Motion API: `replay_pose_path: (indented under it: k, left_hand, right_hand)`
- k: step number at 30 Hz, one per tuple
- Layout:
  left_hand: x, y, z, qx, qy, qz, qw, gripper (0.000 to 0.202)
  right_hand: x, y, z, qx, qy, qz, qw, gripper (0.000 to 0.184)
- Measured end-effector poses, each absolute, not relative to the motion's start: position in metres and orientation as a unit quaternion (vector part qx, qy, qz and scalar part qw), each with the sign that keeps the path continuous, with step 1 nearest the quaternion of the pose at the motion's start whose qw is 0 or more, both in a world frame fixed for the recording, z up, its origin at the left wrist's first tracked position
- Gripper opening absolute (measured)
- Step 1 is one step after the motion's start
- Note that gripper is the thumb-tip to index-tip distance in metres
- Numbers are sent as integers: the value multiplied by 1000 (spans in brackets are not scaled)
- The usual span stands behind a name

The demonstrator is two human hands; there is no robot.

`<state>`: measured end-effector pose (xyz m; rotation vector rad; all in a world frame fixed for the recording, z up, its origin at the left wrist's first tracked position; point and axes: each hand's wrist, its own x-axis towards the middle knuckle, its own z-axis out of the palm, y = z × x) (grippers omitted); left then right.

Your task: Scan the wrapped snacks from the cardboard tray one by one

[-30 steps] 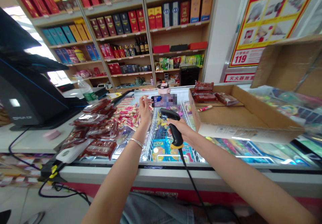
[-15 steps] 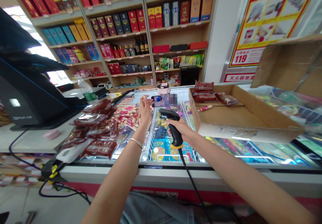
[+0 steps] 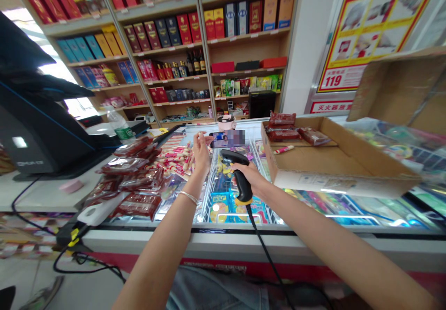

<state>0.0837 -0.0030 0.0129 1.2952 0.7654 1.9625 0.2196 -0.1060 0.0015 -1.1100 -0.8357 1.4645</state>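
Note:
My right hand [image 3: 251,179] is closed round the handle of a black barcode scanner [image 3: 238,174] with a yellow base and a black cable, its head aimed forward. My left hand [image 3: 200,151], with a thin bracelet on the wrist, is raised above the freezer top and its fingers touch the left edge of a phone [image 3: 227,139] with a lit screen. Both hands hover over the glass-topped freezer [image 3: 223,203]. Just left of my left hand lie small red-and-white snack sticks [image 3: 174,157].
Several dark red snack packets [image 3: 134,175] are piled on the freezer's left end. A black till terminal [image 3: 38,133] stands at left. An open cardboard box [image 3: 324,161] with a few red packets sits at right. Shelves of boxed bottles [image 3: 195,27] fill the back wall.
Both hands have risen slightly; the scanner and phone sit a little higher in view. Otherwise nothing has shifted.

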Motion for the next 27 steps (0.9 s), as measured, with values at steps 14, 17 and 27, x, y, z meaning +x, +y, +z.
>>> replay_pose_path:
  k: [14, 17, 27]
  left_hand:
    - [86, -7, 13, 526, 296, 737, 303, 33]
    - [87, -7, 13, 535, 294, 731, 305, 32]
    - [85, -4, 10, 548, 303, 721, 296, 33]
  right_hand:
    - [217, -106, 3, -472, -352, 614, 526, 12]
    - [216, -107, 3, -478, -347, 613, 524, 11]
    - [215, -109, 6, -484, -345, 611, 523, 11]
